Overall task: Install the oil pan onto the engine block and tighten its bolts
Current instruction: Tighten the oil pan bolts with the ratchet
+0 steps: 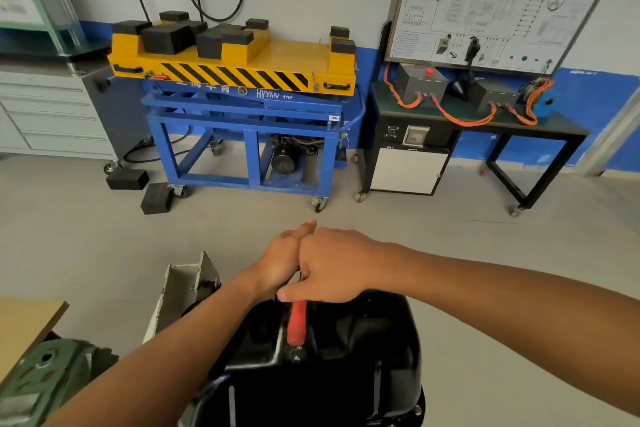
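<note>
The black oil pan (346, 367) fills the bottom middle of the head view, lying bottom-up on the engine. A tool with a red handle (297, 322) lies over the pan and points toward me, its metal shank running up under my hands. My right hand (339, 263) curls around the tool's upper end at the pan's far edge. My left hand (282, 255) is pressed against the right hand from the left; its fingers are hidden, so what they hold does not show. One bolt (417, 410) sits on the pan's right flange.
A white metal bracket (183, 288) stands left of the pan. A green vise (41, 381) and a wooden bench corner (27, 319) are at bottom left. Across the floor stand a blue and yellow lift cart (242, 107), black rubber blocks (156, 198) and a black training bench (478, 135).
</note>
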Demonstrator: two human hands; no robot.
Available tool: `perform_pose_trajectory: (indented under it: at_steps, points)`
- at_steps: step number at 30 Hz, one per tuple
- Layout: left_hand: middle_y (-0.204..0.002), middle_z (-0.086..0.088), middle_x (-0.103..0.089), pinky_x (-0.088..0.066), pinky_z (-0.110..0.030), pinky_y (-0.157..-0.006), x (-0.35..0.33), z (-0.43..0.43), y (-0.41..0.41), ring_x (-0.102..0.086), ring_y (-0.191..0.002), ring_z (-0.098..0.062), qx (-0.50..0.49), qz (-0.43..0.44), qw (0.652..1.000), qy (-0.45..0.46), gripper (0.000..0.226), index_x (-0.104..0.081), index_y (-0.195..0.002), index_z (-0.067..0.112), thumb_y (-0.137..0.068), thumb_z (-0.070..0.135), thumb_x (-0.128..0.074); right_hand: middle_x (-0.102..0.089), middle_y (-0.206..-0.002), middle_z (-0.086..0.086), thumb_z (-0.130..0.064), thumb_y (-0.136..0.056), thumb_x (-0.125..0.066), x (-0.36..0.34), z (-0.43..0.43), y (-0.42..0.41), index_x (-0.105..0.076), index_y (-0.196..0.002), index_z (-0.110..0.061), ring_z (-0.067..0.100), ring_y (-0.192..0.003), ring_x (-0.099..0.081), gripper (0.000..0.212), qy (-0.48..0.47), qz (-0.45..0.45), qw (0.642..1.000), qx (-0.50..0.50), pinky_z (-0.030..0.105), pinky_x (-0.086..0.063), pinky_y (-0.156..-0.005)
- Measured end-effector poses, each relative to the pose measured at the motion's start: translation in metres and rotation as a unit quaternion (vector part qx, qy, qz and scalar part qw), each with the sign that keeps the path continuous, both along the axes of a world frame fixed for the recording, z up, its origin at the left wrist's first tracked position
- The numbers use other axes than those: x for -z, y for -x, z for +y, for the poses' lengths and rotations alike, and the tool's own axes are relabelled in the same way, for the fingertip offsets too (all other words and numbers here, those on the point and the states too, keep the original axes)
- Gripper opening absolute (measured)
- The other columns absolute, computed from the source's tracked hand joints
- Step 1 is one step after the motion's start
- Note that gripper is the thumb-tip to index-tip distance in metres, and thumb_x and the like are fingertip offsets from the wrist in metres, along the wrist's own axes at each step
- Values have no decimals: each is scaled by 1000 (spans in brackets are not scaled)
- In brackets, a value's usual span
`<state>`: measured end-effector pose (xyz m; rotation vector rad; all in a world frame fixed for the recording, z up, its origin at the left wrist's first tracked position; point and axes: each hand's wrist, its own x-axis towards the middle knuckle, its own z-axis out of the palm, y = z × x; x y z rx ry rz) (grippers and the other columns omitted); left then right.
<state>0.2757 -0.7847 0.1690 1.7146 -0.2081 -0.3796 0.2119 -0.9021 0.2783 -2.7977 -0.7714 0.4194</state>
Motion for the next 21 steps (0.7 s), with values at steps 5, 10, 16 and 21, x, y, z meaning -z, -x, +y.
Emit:
perform_pose_trajectory:
  at_steps: [5,10,16,21]
  points:
    - [-58,1,-62,-46,-22,-63,-11,-8,7,-57,-57,-12,22,61,998,9,59,-64,-71,10,-105,49,-37,-67,-61,0,-53,-89,-65,-11,-11,-9,-69,-64,-11,7,-53,-53,49,86,118,989,1,20,-44,-60]
    - [-59,-7,-49,-42,-27,-62,-6,-7,2,-43,-53,-16,47,86,995,26,67,-58,-55,18,-101,60,-35,-66,-66,-5,-50,-87,-69,-21,-22,-29,-78,-86,-6,1,-60,-54,44,207,165,964,-19,9,-38,-55]
    - [-49,5,-32,-32,-27,-59,-6,-11,0,-29,-49,-15,116,80,990,16,65,-35,-44,25,-90,69,-25,-63,-69,-2,-40,-80,-79,-25,-40,-62,-74,-81,-15,16,-69,-60,26,276,-14,961,3,28,-47,-57]
    - [-47,2,-25,-29,-23,-53,-7,-10,1,-20,-52,-19,142,76,986,38,69,-26,-43,23,-91,72,-25,-53,-80,0,-9,-85,-61,-9,-24,-76,-57,-72,-15,19,-67,-47,15,234,-243,937,-95,29,-30,-51]
